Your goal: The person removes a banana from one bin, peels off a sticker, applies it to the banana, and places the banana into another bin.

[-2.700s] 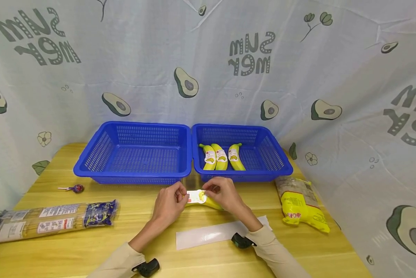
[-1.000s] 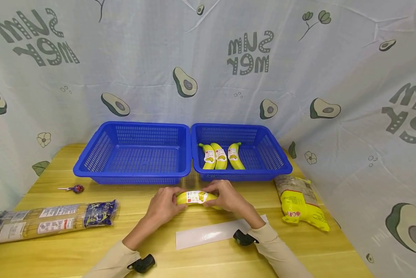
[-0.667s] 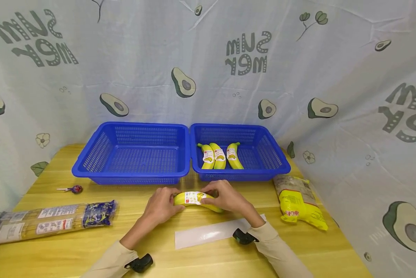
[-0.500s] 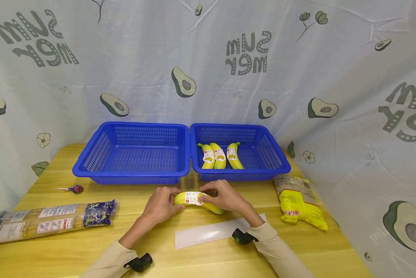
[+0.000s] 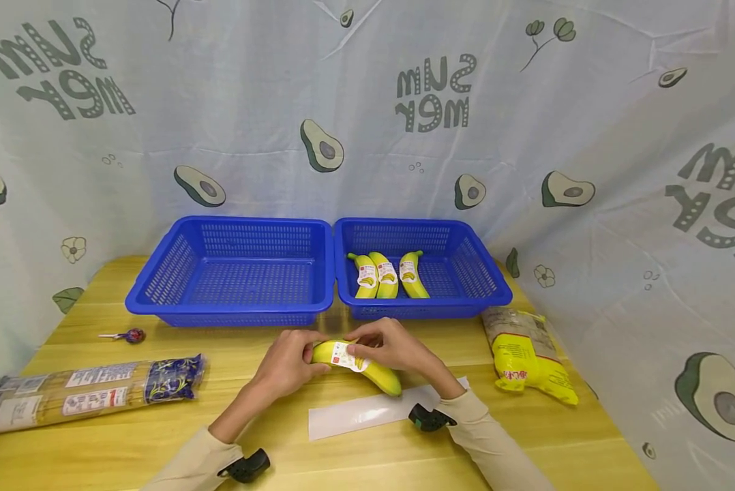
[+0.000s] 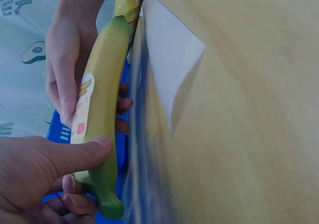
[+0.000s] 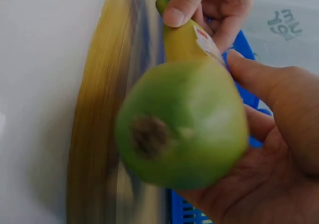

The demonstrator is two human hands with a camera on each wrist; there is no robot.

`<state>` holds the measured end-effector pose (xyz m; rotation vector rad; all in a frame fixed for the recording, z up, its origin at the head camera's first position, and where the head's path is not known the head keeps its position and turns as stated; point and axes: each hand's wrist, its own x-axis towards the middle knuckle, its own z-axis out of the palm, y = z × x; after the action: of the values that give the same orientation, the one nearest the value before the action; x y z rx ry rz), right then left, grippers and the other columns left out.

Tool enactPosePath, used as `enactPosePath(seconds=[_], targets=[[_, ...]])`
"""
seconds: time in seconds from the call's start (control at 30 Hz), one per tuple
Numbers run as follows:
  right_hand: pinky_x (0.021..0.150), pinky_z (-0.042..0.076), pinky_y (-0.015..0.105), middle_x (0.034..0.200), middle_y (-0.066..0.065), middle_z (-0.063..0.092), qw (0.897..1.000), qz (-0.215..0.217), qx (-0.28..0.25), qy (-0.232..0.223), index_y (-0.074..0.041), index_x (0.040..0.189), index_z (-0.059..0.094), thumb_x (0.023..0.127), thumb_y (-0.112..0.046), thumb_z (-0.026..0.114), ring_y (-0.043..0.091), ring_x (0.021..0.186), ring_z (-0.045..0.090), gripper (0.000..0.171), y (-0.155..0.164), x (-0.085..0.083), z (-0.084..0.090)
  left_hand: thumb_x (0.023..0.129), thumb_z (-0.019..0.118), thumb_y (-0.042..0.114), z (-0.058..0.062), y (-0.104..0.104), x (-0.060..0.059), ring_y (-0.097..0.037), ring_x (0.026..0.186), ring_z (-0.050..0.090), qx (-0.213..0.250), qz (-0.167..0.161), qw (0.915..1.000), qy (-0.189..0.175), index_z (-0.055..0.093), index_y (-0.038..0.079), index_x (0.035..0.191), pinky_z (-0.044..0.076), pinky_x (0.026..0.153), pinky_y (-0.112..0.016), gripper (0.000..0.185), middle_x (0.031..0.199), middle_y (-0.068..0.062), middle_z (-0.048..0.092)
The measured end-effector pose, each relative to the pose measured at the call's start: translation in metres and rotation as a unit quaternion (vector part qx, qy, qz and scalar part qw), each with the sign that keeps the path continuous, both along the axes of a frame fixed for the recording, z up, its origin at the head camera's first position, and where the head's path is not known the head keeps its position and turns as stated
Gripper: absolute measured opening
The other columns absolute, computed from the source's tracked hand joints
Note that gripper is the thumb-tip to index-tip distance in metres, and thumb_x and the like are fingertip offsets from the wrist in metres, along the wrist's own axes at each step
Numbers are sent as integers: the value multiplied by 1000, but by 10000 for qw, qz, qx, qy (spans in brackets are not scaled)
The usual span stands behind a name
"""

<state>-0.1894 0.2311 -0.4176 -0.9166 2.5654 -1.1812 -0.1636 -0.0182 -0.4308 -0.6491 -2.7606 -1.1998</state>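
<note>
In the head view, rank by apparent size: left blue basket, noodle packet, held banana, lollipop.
1. left blue basket
2. noodle packet, though it lies nearer the camera
3. held banana, partly covered by hands
4. lollipop

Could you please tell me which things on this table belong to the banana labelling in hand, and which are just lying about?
In hand:
- banana, held by left hand and right hand
- its label
- white backing strip
- right basket with three labelled bananas

Lying about:
- left basket
- noodle packet
- lollipop
- yellow bag
</note>
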Motion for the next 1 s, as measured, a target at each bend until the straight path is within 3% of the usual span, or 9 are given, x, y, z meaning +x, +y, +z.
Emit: enactPosePath(seconds=[0.2, 0.4, 0.67, 0.87, 1.0], targets=[[70, 59, 22, 99, 7, 80, 9994, 123, -182, -282, 0, 121, 80, 103, -16, 75, 5, 74, 66, 25, -1, 1, 6, 78, 96, 4, 4, 1, 2, -4, 56, 41, 30, -218, 9994, 270, 82, 7, 117, 31, 48, -21, 42, 62, 8, 47], [75, 62, 25, 101, 9, 80, 9983, 167, -256, -491, 3, 120, 79, 104, -15, 74, 7, 81, 71, 25, 2, 2, 8, 80, 96, 4, 5, 2, 3, -3, 56, 39, 83, -387, 9988, 291, 81, 4, 120, 30, 49, -19, 43, 62, 8, 46], [80, 63, 25, 101, 6, 80, 9988, 93, -146, -462, 1, 116, 80, 102, -18, 78, 7, 84, 73, 24, -1, 3, 7, 79, 96, 4, 4, 2, 2, -2, 57, 37, 110, -415, 9985, 341, 81, 4, 121, 29, 49, -19, 44, 62, 8, 44], [72, 61, 23, 100, 9, 80, 9984, 82, -303, -479, 4, 116, 78, 101, -16, 78, 6, 79, 70, 25, 1, 3, 9, 79, 97, 6, 6, 2, 3, -2, 56, 36, 225, -339, 9989, 228, 80, 3, 121, 28, 51, -19, 45, 61, 8, 43], [74, 62, 23, 101, 10, 80, 9980, 67, -341, -532, 5, 116, 78, 101, -15, 78, 6, 81, 72, 24, 7, 2, 13, 78, 98, 9, 6, 2, 3, -3, 58, 37, 223, -250, 9991, 253, 81, 6, 119, 29, 52, -20, 45, 63, 8, 44]])
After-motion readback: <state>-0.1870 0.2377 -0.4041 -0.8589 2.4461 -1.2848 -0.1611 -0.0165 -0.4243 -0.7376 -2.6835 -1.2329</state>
